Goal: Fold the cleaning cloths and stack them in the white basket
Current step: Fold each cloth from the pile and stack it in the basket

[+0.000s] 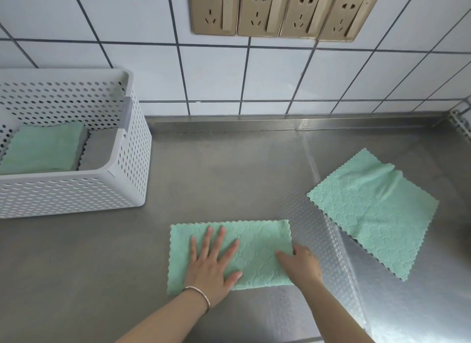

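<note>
A mint-green cleaning cloth (pixel 257 243), folded into a rectangle, lies on the steel counter in front of me. My left hand (pixel 212 263) presses flat on its left half with fingers spread. My right hand (pixel 300 265) grips the cloth's right edge, fingers curled around it. A second green cloth (pixel 374 210) lies unfolded and slightly rumpled to the right. The white perforated basket (pixel 127 148) stands at the left and holds a folded green cloth (pixel 43 148) on top of a grey one (pixel 98 151).
The steel counter (pixel 229 177) meets a white tiled wall at the back, with a row of gold-coloured sockets (pixel 283 9) above. A white rack's corner (pixel 461 120) shows at the far right. Textured foil covers the counter's right part.
</note>
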Motion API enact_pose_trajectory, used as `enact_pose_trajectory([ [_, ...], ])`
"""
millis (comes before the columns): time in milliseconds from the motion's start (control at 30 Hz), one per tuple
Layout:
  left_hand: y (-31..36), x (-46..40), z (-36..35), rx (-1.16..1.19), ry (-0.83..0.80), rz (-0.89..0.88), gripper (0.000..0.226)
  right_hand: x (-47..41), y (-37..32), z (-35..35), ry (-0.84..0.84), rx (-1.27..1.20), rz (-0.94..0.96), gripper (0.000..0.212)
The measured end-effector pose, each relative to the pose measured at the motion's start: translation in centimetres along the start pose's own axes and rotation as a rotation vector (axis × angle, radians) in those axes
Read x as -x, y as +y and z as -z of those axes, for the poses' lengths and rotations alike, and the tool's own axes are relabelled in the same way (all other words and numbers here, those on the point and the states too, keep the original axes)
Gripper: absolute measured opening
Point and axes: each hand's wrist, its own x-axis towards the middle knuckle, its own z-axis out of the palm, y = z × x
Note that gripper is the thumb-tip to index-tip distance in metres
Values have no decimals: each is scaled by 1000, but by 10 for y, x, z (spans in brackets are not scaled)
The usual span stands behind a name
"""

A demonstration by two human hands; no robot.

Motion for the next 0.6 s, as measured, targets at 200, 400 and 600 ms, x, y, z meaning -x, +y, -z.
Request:
enact_pose_trajectory([
  [200, 5, -1, 12, 10, -95, 2, 72, 14, 5, -3, 35, 100, 120, 28],
  [400, 19, -5, 58, 255, -32, 30, 67, 34, -14, -9, 281, 66, 369, 25],
  [600, 31, -5, 109, 1333, -169, 422, 24, 64, -50, -41, 384, 97, 791, 42],
])
